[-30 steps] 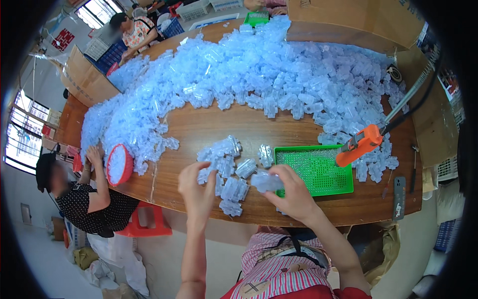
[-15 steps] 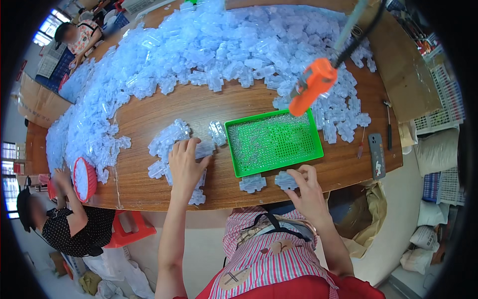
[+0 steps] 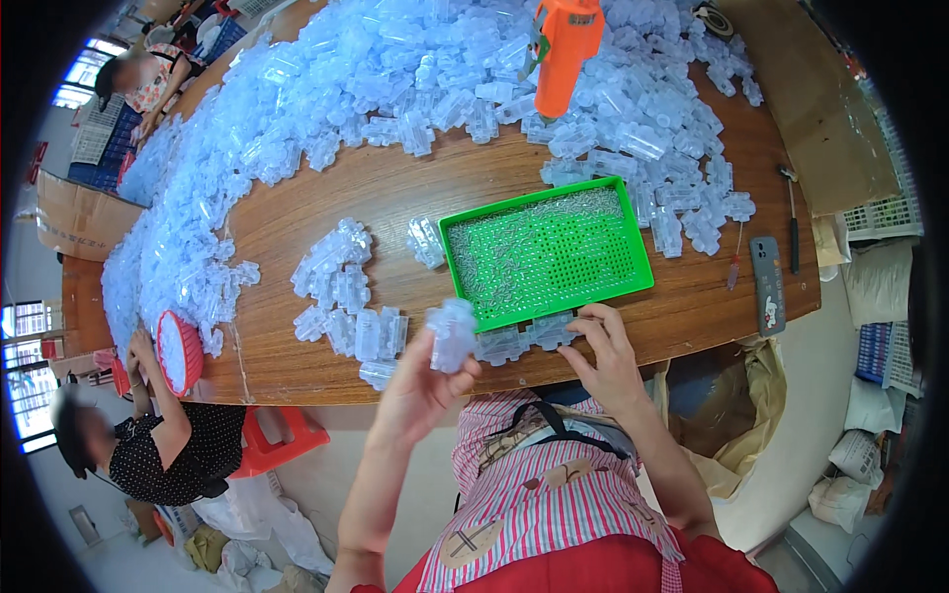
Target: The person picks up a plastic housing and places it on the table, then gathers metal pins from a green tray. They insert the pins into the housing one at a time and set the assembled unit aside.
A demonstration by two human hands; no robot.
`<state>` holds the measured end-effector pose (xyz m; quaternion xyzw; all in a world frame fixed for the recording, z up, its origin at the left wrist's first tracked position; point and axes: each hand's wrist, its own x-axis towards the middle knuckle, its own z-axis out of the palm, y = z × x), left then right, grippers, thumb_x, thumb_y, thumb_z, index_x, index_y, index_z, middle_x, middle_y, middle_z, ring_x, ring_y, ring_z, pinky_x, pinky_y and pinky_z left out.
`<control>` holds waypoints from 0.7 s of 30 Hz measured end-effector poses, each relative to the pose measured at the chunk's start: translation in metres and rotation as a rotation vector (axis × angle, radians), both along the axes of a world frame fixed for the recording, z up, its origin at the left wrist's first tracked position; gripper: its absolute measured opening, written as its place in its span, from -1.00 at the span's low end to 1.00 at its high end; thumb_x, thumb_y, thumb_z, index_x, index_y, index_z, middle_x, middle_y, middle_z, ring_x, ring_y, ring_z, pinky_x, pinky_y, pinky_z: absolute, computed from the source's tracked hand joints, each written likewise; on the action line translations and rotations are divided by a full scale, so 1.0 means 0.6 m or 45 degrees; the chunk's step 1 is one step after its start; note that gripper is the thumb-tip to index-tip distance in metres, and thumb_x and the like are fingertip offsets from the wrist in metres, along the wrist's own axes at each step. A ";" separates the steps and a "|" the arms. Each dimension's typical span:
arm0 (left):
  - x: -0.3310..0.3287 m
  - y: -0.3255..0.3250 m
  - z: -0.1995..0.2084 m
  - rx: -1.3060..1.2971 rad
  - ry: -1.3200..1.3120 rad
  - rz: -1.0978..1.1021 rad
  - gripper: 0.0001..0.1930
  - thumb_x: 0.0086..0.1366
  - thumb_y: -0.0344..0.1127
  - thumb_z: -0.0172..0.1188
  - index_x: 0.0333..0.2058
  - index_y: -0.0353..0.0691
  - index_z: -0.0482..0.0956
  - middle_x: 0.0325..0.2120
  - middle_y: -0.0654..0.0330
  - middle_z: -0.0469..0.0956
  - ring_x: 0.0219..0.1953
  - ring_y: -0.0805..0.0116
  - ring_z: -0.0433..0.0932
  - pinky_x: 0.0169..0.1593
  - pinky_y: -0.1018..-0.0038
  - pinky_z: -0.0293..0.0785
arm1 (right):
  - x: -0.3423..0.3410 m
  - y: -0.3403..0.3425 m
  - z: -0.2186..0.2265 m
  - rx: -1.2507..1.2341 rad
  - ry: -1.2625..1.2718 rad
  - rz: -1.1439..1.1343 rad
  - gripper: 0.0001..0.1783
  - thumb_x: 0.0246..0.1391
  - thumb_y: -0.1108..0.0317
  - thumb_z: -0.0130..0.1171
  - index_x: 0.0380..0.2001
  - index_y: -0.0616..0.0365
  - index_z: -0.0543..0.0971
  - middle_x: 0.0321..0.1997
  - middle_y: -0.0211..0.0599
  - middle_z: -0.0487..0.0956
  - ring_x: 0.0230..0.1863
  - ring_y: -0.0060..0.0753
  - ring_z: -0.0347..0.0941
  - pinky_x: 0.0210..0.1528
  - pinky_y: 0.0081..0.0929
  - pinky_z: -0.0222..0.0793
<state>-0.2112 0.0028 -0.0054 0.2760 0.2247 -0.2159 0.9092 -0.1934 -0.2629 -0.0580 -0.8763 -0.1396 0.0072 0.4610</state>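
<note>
**Hands sort clear plastic pieces at a crowded worktop**

Hands of a seated person in a pink striped apron work at the near edge of a long wooden worktop (image 3: 395, 198). The left hand (image 3: 420, 381) is raised just off the edge, fingers closed around a clear plastic piece (image 3: 453, 334). The right hand (image 3: 601, 354) rests on the worktop with fingers curled, touching a row of clear plastic pieces (image 3: 524, 339) that lies against the front rim of a green perforated tray (image 3: 633, 272). The tray sits flat and holds a thin scatter of small clear bits. A small cluster of plastic pieces (image 3: 346, 296) lies to the left of the tray, and a large heap of the same pieces (image 3: 395, 69) covers the far side. An orange tool (image 3: 565, 44) hangs above the heap. A grey handset (image 3: 767, 285) lies at the right. At the left end, another person in a dotted black top handles a red round basket (image 3: 181, 351).
</note>
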 end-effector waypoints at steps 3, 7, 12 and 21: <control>-0.002 -0.028 -0.002 -0.134 0.201 -0.174 -0.49 0.45 0.03 -0.08 0.09 -0.34 0.34 -0.20 0.05 0.58 -0.31 0.31 0.66 -0.24 0.53 0.69 | 0.002 -0.003 0.028 -0.068 -0.088 -0.024 -0.66 0.02 0.46 0.30 -0.12 0.22 0.50 -0.02 -0.11 0.41 -0.07 -0.11 0.46 -0.09 -0.32 0.45; 0.007 -0.061 -0.003 -0.105 0.225 -0.425 -0.43 0.44 0.14 -0.13 0.05 -0.33 0.37 -0.27 0.08 0.59 -0.35 0.40 0.66 -0.28 0.58 0.68 | -0.005 -0.010 0.085 0.398 0.235 -0.076 -0.58 0.13 0.33 0.25 0.04 0.21 0.48 0.01 -0.14 0.49 -0.17 -0.36 0.49 -0.16 -0.48 0.44; 0.009 -0.105 -0.006 0.133 0.254 -0.658 -0.40 0.42 0.22 -0.15 0.06 -0.26 0.37 -0.24 0.14 0.56 -0.37 0.46 0.62 -0.31 0.61 0.62 | -0.009 -0.012 0.110 0.535 0.709 0.157 -0.46 0.14 0.44 0.23 0.17 0.28 0.35 -0.01 -0.27 0.50 -0.09 -0.61 0.42 -0.16 -0.61 0.39; -0.035 -0.111 -0.012 2.230 -0.517 -0.789 -0.60 0.22 -0.04 0.28 -0.50 -0.27 0.41 -0.62 0.04 0.52 -0.57 0.03 0.54 -0.50 0.22 0.38 | -0.031 -0.079 -0.005 0.850 0.565 -0.626 -0.66 0.26 0.37 0.10 0.06 0.24 0.39 -0.14 -0.40 0.51 -0.25 -0.69 0.39 -0.25 -0.70 0.37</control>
